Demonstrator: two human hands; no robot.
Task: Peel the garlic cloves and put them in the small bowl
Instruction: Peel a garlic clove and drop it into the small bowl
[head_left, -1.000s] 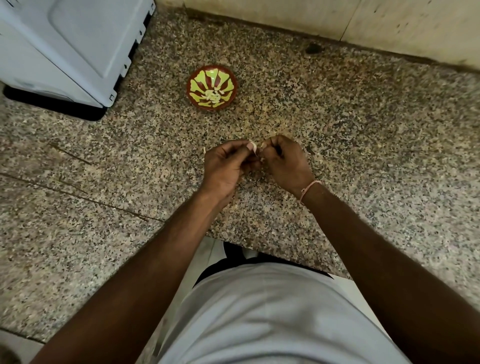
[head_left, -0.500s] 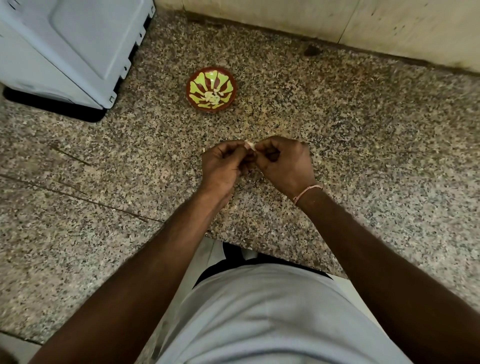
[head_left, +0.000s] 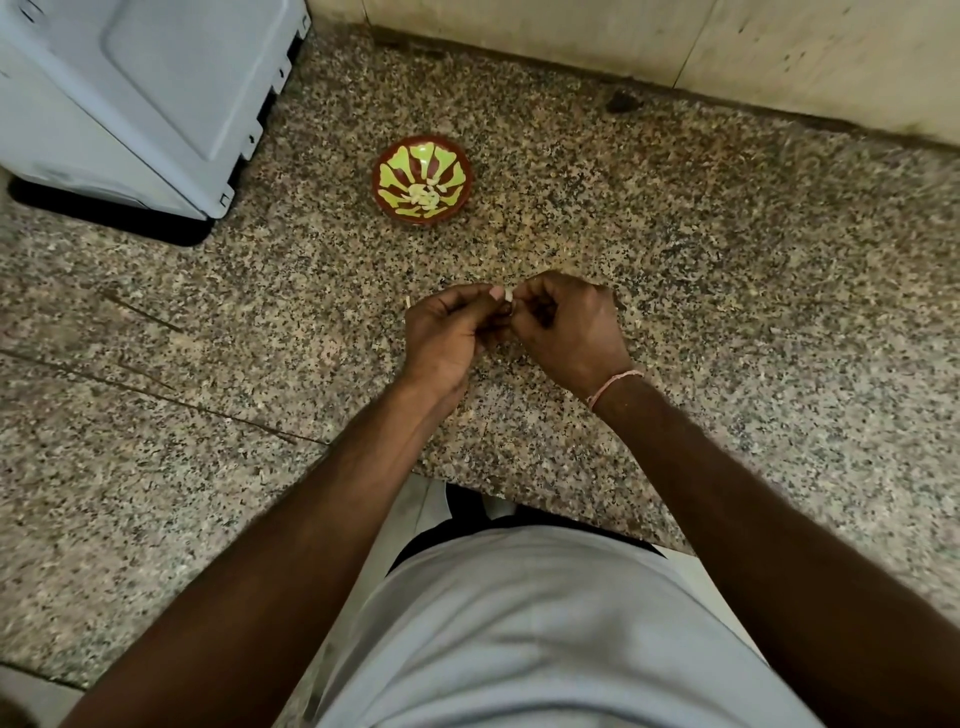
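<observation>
Here, small bowl (head_left: 422, 180) holding peeled cloves (head_left: 423, 193), left hand (head_left: 444, 338) and right hand (head_left: 569, 332) fingers pinching a garlic clove (head_left: 508, 297)

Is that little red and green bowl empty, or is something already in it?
Not empty. The small bowl stands upright on the counter, with a few pale peeled garlic cloves at its bottom.

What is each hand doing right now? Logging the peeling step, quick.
Left hand: fingers curled, pinching the garlic clove.
Right hand: fingers curled, pinching the same clove from the other side.
</observation>
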